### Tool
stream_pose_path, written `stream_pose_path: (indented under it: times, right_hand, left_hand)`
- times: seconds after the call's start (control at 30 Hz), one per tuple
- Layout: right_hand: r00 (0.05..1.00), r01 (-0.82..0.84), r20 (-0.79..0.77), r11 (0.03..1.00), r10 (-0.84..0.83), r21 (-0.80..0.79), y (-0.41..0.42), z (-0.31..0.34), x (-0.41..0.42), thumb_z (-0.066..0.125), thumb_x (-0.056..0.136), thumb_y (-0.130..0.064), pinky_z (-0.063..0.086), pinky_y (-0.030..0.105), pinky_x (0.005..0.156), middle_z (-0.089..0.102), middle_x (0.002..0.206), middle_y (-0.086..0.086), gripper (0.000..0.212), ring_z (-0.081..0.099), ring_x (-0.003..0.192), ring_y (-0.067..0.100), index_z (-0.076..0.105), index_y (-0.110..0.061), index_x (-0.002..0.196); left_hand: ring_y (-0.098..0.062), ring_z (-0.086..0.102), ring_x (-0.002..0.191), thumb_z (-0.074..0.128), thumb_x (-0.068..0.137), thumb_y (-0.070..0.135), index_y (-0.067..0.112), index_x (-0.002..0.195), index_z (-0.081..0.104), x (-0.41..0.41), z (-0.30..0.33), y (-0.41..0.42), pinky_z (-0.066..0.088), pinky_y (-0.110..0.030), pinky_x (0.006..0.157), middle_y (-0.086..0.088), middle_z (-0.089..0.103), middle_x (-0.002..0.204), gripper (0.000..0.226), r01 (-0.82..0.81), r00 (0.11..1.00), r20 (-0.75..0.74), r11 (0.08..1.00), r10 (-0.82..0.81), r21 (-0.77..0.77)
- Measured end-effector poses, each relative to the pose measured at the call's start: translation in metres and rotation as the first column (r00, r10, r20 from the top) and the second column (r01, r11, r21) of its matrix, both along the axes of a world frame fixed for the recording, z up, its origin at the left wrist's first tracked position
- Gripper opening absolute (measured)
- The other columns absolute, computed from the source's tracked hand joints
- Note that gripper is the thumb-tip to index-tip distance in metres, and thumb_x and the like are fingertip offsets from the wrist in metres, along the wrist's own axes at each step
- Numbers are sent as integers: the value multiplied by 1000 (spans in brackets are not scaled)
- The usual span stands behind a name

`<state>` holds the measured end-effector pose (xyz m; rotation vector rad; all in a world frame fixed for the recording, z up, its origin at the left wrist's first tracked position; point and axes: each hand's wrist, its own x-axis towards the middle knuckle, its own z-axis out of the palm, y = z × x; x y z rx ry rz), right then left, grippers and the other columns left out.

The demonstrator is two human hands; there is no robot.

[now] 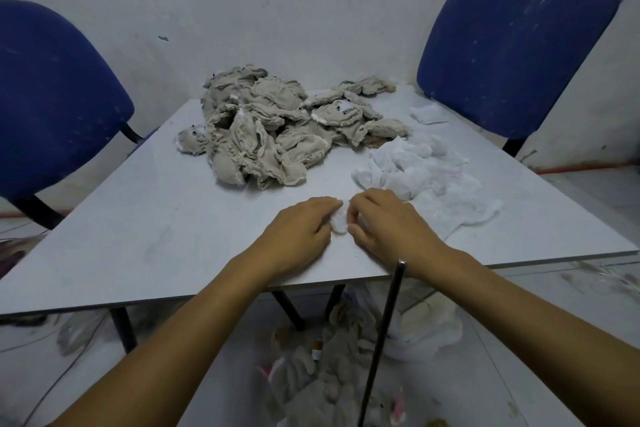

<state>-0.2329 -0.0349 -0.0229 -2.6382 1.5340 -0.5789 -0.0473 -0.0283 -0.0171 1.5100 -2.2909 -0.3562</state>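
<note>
Both hands pinch 1 small white fabric piece (340, 222) between curled fingers: left hand (303, 229) on its left side, right hand (386, 224) on its right. The piece lies on the grey table (156, 218), near its front edge. Behind it sits a beige fabric heap (263, 128); white cloth (426, 173) lies just right. 2 blue chairs (512, 48) flank the table.

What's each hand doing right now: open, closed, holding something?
left hand: closed, fingers curled on the small white piece on the table.
right hand: closed, pinching the same small white piece from the other side.
</note>
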Motion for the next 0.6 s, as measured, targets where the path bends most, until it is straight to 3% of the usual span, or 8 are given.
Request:
stream_pose_path:
  times: [0.07,0.17,0.27,0.4,0.53,0.6]
  right_hand:
    - [999,31,22,999,-31,-9,0,4,2,59,95,-35,43,39,78,53,110,-3,17,49,99,23,51,-25,108]
    - [990,142,13,989,-142,-42,-1,4,9,55,97,-34,43,40,79,52,116,-2,21,48,102,25,51,-25,116]
    - [960,274,-50,961,-275,-34,-7,1,16,46,100,-32,41,44,89,47,132,1,27,43,116,28,55,-22,123]
    - [935,321,-147,947,-322,-30,-10,-3,22,41,98,-32,35,48,96,31,148,3,39,32,127,32,52,-20,134]
    - [937,311,-148,949,-315,-49,-8,-6,20,43,97,-34,35,47,96,26,153,2,42,30,129,32,48,-24,137]
    - [937,310,-157,950,-313,-41,-9,-5,21,42,97,-35,35,48,97,28,152,2,43,30,129,31,47,-25,139]
  left_hand:
    - [-15,39,138,54,96,15,23,144,48,2,1,-1,25,-17,104,2,43,153,49,-6,998,-63,1000,6,3]
    - [-19,24,146,58,92,14,23,145,47,10,0,-10,18,-27,115,-3,30,159,55,-127,988,-95,991,124,-27]
    - [-27,7,149,57,92,26,25,148,42,24,0,-25,14,-42,121,-11,13,162,57,-290,954,52,954,294,-83]
    - [-29,-2,151,36,99,48,26,155,25,30,-6,-43,12,-49,120,-6,1,166,62,-361,903,278,929,329,75]
    - [-32,15,137,34,94,54,34,140,40,29,-4,-50,25,-51,98,8,18,162,50,-370,882,337,927,330,60]
    - [-33,20,132,39,93,53,39,135,43,32,-1,-52,24,-48,91,11,29,156,45,-350,902,293,934,316,69]
